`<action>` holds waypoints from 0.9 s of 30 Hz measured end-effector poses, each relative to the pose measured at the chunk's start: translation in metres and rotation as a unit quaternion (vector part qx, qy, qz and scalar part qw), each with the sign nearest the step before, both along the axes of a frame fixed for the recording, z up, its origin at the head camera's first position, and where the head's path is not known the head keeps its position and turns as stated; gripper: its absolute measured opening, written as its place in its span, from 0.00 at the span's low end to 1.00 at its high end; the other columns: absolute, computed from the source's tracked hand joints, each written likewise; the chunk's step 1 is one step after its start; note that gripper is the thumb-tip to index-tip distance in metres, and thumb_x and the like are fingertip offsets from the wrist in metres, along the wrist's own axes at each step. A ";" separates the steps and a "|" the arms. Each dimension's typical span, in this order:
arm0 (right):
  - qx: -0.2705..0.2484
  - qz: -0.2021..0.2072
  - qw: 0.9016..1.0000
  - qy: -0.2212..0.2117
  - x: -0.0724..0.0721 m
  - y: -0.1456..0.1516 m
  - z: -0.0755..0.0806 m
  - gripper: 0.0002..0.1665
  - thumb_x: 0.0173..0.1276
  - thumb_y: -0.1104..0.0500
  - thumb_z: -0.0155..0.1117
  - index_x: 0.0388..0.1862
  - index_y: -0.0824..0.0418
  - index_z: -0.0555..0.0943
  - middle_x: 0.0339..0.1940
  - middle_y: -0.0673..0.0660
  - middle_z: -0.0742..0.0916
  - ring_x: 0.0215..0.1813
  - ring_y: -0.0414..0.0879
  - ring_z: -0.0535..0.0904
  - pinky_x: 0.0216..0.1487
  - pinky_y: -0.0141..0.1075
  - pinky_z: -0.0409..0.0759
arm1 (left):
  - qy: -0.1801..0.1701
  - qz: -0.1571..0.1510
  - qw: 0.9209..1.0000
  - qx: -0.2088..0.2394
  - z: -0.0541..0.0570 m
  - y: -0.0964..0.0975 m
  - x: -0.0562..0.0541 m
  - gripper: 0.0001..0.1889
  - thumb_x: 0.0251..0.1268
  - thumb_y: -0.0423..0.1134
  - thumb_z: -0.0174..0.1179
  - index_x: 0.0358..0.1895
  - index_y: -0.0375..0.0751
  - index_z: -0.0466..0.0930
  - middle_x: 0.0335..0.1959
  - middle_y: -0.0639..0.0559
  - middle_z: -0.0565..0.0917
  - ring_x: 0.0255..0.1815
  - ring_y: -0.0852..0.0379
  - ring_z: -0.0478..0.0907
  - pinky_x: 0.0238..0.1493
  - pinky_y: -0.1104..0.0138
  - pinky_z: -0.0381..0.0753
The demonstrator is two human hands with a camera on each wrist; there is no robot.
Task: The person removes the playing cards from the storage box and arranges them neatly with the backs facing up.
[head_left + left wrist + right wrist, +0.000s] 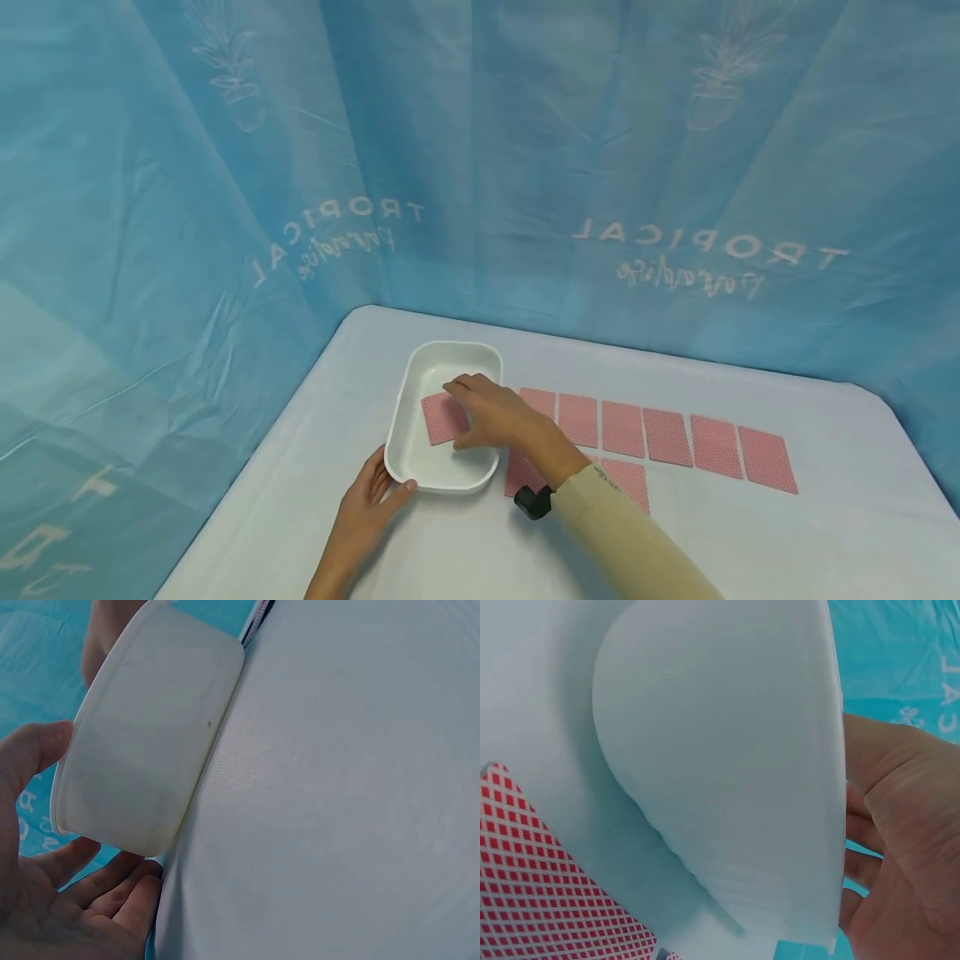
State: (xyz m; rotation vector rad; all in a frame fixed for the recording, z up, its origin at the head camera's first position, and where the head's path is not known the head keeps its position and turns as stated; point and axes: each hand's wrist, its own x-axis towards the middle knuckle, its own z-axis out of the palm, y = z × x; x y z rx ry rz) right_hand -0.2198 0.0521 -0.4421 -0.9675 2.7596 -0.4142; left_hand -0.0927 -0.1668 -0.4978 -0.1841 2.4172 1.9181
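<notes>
A white rectangular tray (408,462) stands on the table, left of the cards. My left hand (362,512) grips its near left corner, thumb on the rim and fingers along the outer wall; the left wrist view has the same tray wall (150,735) close up. Inside the tray, my right hand (491,412) holds a red-patterned playing card (441,421), fingertips at its far edge and thumb at its near edge. The tray wall (727,750) hides that card and the fingertips in the right wrist view. My right palm partly covers the card from above.
Right of the tray, several face-down red cards (622,429) lie in a row, with a nearer row (626,482) partly under my right forearm. A black device (532,502) sits at my right wrist. Blue printed curtains (525,167) hang behind the white table (750,550).
</notes>
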 end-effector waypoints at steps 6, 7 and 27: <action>0.017 0.015 1.000 -0.007 -0.007 -0.005 -0.003 0.53 0.50 0.41 0.76 0.73 0.52 0.64 0.70 0.50 0.68 0.69 0.45 0.62 0.59 0.42 0.73 | 0.012 -0.002 1.000 0.002 0.000 0.000 0.001 0.38 0.59 0.44 0.69 0.71 0.44 0.61 0.69 0.47 0.66 0.68 0.51 0.64 0.64 0.68 0.65; 0.021 0.019 1.000 -0.007 -0.007 -0.007 -0.002 0.54 0.50 0.41 0.76 0.73 0.53 0.64 0.70 0.50 0.68 0.69 0.46 0.62 0.61 0.42 0.72 | 0.011 -0.001 1.000 0.001 0.001 0.000 0.001 0.38 0.59 0.45 0.69 0.71 0.44 0.61 0.69 0.47 0.66 0.68 0.51 0.64 0.64 0.68 0.65; 0.102 0.053 0.992 -0.049 -0.027 -0.035 -0.009 0.58 0.45 0.43 0.80 0.74 0.53 0.62 0.69 0.48 0.69 0.67 0.44 0.62 0.63 0.37 0.69 | 0.002 0.013 1.000 -0.009 0.003 0.002 0.002 0.39 0.58 0.47 0.70 0.71 0.44 0.62 0.69 0.47 0.66 0.68 0.48 0.65 0.63 0.64 0.66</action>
